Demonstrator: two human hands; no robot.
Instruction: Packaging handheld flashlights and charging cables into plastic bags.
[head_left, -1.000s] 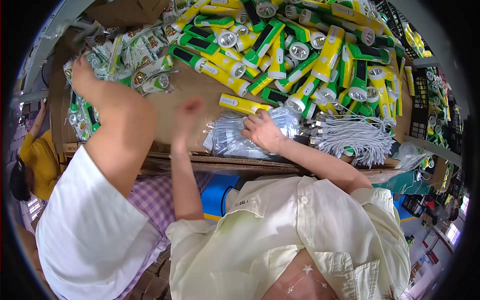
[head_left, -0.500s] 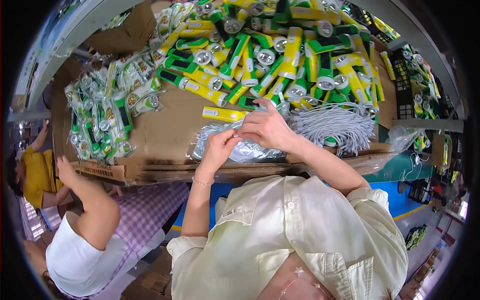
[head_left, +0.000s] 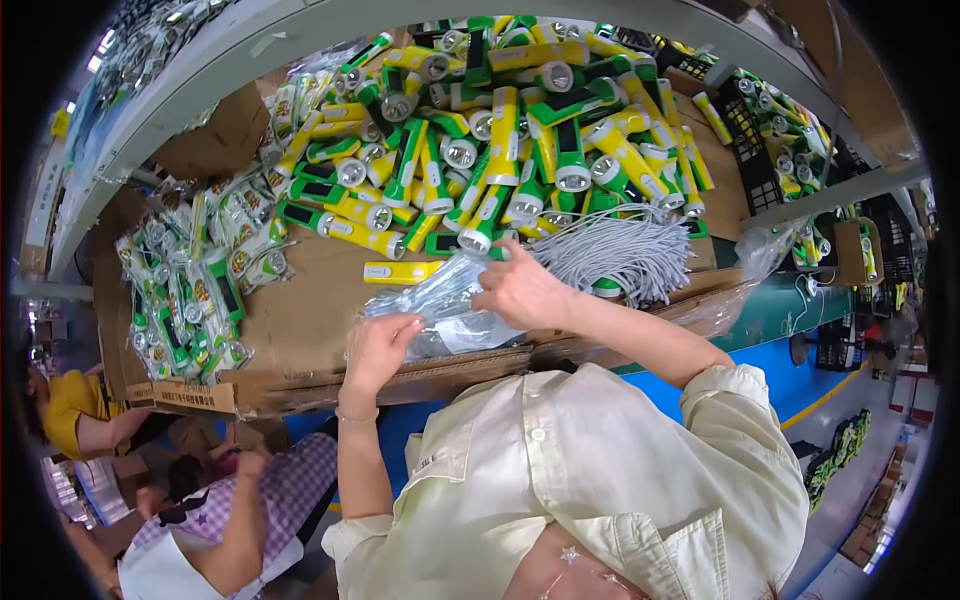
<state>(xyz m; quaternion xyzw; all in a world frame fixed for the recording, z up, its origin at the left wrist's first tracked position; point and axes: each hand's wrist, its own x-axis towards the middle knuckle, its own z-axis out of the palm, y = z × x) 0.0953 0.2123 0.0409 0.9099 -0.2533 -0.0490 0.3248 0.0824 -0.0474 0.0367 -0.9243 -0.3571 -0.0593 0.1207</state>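
Note:
My left hand (head_left: 380,350) is closed in a pinch at the near left edge of a clear plastic bag (head_left: 432,290). My right hand (head_left: 522,290) grips the bag's other side, fingers curled, so the film stretches between both hands. Under it lies a stack of clear bags (head_left: 455,338) on the cardboard. A yellow flashlight (head_left: 400,272) lies on its side just beyond the bags. Close beyond my right hand is the lens end of a green-and-white flashlight (head_left: 483,225). To the right lies a bundle of white cables (head_left: 625,255).
A big heap of yellow and green flashlights (head_left: 505,135) fills the far side. Bagged flashlights (head_left: 185,290) pile up at the left. Black crates (head_left: 750,130) of flashlights stand at the right. A grey metal bar (head_left: 300,35) arches overhead. A co-worker (head_left: 235,520) works at lower left.
My hands have moved apart from a meeting point, spreading the clear bag between them. The view has shifted, and the co-worker at the left has lowered a raised arm.

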